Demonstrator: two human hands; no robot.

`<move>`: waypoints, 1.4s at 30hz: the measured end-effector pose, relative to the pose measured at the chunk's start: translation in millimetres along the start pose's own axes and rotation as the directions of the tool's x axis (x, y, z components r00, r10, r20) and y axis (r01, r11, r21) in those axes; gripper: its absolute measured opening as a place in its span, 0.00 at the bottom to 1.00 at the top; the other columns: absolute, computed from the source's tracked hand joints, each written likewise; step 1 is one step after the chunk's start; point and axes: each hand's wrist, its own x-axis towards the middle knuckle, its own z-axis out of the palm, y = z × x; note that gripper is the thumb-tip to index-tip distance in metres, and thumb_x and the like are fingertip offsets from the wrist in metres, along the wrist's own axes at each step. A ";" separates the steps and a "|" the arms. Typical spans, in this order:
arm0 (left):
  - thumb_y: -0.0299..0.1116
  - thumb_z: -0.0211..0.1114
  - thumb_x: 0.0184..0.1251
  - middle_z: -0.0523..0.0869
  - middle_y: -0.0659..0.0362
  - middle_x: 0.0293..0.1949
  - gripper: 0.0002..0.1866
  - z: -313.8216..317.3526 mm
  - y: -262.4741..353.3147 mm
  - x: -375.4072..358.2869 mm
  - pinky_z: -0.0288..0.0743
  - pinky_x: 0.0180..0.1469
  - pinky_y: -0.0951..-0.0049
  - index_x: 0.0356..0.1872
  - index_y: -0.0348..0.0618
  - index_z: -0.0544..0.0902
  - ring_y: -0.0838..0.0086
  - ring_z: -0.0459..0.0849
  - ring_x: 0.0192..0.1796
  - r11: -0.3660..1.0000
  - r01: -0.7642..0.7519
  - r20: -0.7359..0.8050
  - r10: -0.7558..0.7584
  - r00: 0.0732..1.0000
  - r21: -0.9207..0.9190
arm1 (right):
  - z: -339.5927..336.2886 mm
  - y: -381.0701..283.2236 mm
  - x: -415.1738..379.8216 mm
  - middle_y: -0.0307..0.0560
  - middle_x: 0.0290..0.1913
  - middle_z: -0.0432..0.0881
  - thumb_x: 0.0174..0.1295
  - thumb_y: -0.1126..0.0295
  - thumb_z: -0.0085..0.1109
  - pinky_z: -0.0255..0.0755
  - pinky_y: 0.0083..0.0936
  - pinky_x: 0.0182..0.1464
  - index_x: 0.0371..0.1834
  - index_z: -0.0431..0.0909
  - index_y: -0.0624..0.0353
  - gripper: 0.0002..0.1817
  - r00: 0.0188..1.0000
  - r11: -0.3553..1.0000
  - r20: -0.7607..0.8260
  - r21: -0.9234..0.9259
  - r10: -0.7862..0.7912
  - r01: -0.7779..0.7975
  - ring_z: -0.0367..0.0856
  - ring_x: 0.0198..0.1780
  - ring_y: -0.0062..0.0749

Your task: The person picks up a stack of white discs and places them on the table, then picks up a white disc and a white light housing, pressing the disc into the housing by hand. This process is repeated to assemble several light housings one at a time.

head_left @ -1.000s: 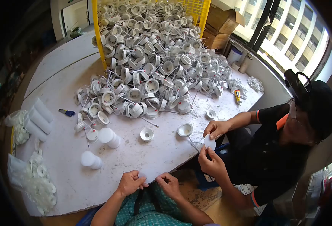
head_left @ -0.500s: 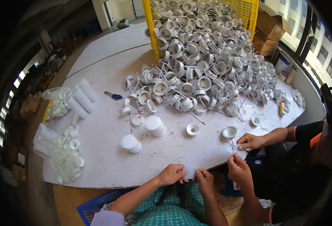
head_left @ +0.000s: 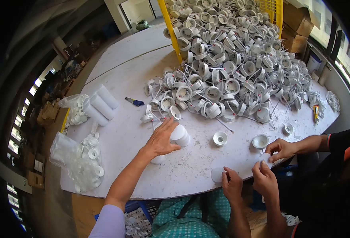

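Observation:
My left hand (head_left: 162, 139) is stretched over the white table with its fingers apart, beside a stack of white discs (head_left: 180, 135); it partly covers whatever lies beneath it. A second white stack (head_left: 158, 159) shows only in part under my left wrist. Near the table's front edge, my right hand (head_left: 232, 183) has its fingers curled beside a thin translucent disc (head_left: 217, 174). Fingertips and disc edge are close together, and contact cannot be made out. Two white round cups (head_left: 220, 138) (head_left: 260, 141) stand beyond my right hand.
A large heap of white round parts with wires (head_left: 230, 67) covers the back. Bagged white rings (head_left: 89, 158) and white rolls (head_left: 99, 105) lie left, near a blue knife (head_left: 134, 102). At right, a co-worker's hands (head_left: 272, 166) hold a white disc. A glue tube (head_left: 316, 113) lies beyond.
My left hand has let go of the disc and moved up and left to the stacks. My right hand is now beside the disc at the table's edge. The view has shifted.

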 end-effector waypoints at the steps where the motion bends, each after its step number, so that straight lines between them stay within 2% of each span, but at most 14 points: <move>1: 0.38 0.78 0.43 0.59 0.46 0.72 0.45 2.9 -0.1 3.8 0.54 0.74 0.63 0.66 0.42 0.66 0.58 0.56 0.74 0.999 -0.004 0.024 0.003 1.000 0.041 | 0.0 -0.4 0.2 0.48 0.33 0.81 0.62 0.73 0.59 0.73 0.28 0.38 0.47 0.80 0.62 0.11 0.998 0.996 0.041 -0.082 -0.043 0.047 0.79 0.34 0.35; 2: 0.38 0.78 0.43 0.59 0.46 0.72 0.45 4.4 -1.7 7.1 0.54 0.74 0.63 0.66 0.42 0.66 0.58 0.56 0.74 0.999 -0.004 0.031 0.003 1.000 0.046 | 4.2 17.7 -4.8 0.48 0.33 0.81 0.62 0.73 0.59 0.73 0.28 0.38 0.47 0.80 0.62 0.11 0.998 0.996 0.041 -0.077 -0.037 0.040 0.79 0.34 0.35; 3: 0.39 0.78 0.43 0.58 0.46 0.72 0.46 5.3 -4.1 9.6 0.54 0.74 0.63 0.66 0.42 0.65 0.58 0.56 0.74 0.999 0.005 0.041 -0.007 0.999 0.034 | 9.7 50.2 -13.4 0.50 0.37 0.81 0.62 0.72 0.59 0.72 0.33 0.43 0.48 0.80 0.61 0.12 0.943 0.738 0.118 -0.595 -0.312 0.319 0.78 0.39 0.40; 4: 0.39 0.78 0.42 0.57 0.46 0.72 0.47 5.5 -6.7 11.0 0.53 0.74 0.64 0.67 0.41 0.64 0.58 0.55 0.74 1.000 0.015 0.050 -0.017 0.999 0.023 | 8.5 54.0 -11.9 0.52 0.41 0.80 0.61 0.71 0.60 0.71 0.37 0.48 0.49 0.79 0.60 0.13 0.818 0.176 0.326 -0.875 -0.475 0.451 0.78 0.45 0.44; 5: 0.39 0.78 0.42 0.57 0.46 0.72 0.47 5.6 -9.4 11.5 0.53 0.74 0.64 0.67 0.41 0.64 0.58 0.55 0.74 0.999 0.017 0.055 -0.019 0.998 0.029 | -2.5 59.7 -6.5 0.52 0.41 0.80 0.61 0.71 0.60 0.71 0.37 0.48 0.49 0.79 0.60 0.13 0.819 0.183 0.324 -0.873 -0.474 0.451 0.78 0.45 0.44; 7: 0.40 0.78 0.43 0.58 0.44 0.71 0.50 4.9 -13.7 12.9 0.56 0.73 0.61 0.69 0.39 0.61 0.53 0.57 0.73 1.000 0.013 0.056 -0.013 0.998 -0.009 | -45.9 13.9 28.8 0.42 0.26 0.76 0.71 0.75 0.42 0.75 0.09 0.35 0.55 0.66 0.69 0.12 0.481 -0.544 0.755 -0.655 -0.445 0.524 0.79 0.26 0.22; 14: 0.41 0.78 0.43 0.59 0.44 0.71 0.51 -3.1 -16.9 18.6 0.55 0.73 0.65 0.70 0.37 0.59 0.57 0.60 0.73 0.994 0.085 0.184 -0.070 0.980 -0.074 | -34.0 24.6 42.8 0.36 0.22 0.69 0.73 0.67 0.45 0.68 0.07 0.27 0.34 0.64 0.59 0.10 0.484 -0.774 0.778 -0.570 -0.401 0.275 0.70 0.21 0.13; 18: 0.41 0.77 0.42 0.62 0.44 0.70 0.50 1.1 -17.0 21.2 0.57 0.72 0.64 0.69 0.37 0.61 0.57 0.61 0.72 0.995 0.066 0.178 -0.052 0.983 -0.072 | -30.2 15.3 46.4 0.35 0.22 0.69 0.74 0.67 0.45 0.67 0.07 0.27 0.34 0.65 0.59 0.10 0.482 -0.638 0.732 -0.670 -0.482 0.379 0.70 0.23 0.12; 21: 0.39 0.76 0.41 0.65 0.45 0.68 0.47 2.4 -20.0 22.4 0.61 0.70 0.64 0.66 0.36 0.64 0.56 0.66 0.69 0.995 0.044 0.163 -0.028 0.986 -0.093 | -24.3 10.5 43.9 0.36 0.23 0.70 0.74 0.68 0.44 0.68 0.07 0.29 0.36 0.67 0.60 0.09 0.599 -0.815 0.698 -0.566 -0.393 0.125 0.71 0.25 0.13; 27: 0.37 0.76 0.40 0.69 0.45 0.66 0.44 -0.6 -18.6 26.6 0.65 0.68 0.64 0.64 0.36 0.67 0.54 0.71 0.65 0.989 0.066 0.203 -0.037 0.978 -0.135 | -28.0 -60.3 53.2 0.38 0.25 0.72 0.73 0.69 0.44 0.69 0.09 0.30 0.36 0.67 0.61 0.08 0.414 -0.816 0.842 -0.488 -0.346 0.311 0.71 0.25 0.14; 29: 0.37 0.76 0.40 0.69 0.46 0.66 0.45 1.9 -22.2 24.0 0.65 0.67 0.63 0.64 0.37 0.67 0.54 0.71 0.64 0.988 0.070 0.201 -0.041 0.979 -0.140 | -3.8 -45.7 48.1 0.46 0.42 0.79 0.72 0.66 0.47 0.74 0.12 0.39 0.42 0.73 0.65 0.12 0.425 -0.855 0.847 -0.450 -0.319 0.256 0.79 0.40 0.19; 32: 0.38 0.77 0.41 0.72 0.47 0.64 0.46 -0.9 -27.7 19.2 0.68 0.65 0.62 0.66 0.40 0.66 0.54 0.75 0.61 0.989 -0.030 0.085 0.043 0.995 -0.147 | 17.0 -70.6 68.9 0.43 0.29 0.77 0.71 0.69 0.47 0.72 0.12 0.31 0.34 0.71 0.64 0.10 0.299 -0.870 0.908 -0.384 -0.295 0.310 0.76 0.30 0.18; 40: 0.39 0.78 0.44 0.68 0.51 0.68 0.43 -43.5 -45.1 -71.7 0.66 0.67 0.63 0.65 0.43 0.70 0.57 0.70 0.66 0.880 0.351 -0.021 -0.377 0.926 -0.320 | 101.8 -108.6 110.3 0.48 0.26 0.79 0.71 0.67 0.46 0.76 0.18 0.34 0.32 0.70 0.64 0.12 0.139 -0.675 0.866 -0.466 -0.480 0.573 0.78 0.25 0.26; 42: 0.42 0.80 0.40 0.64 0.48 0.70 0.49 -28.7 -55.7 -97.2 0.60 0.71 0.64 0.67 0.40 0.66 0.56 0.66 0.70 0.901 0.333 0.005 -0.345 0.939 -0.277 | 126.2 -93.9 111.4 0.56 0.35 0.79 0.68 0.71 0.48 0.76 0.26 0.46 0.34 0.68 0.65 0.08 0.361 0.207 0.697 -0.299 -0.619 0.931 0.81 0.36 0.41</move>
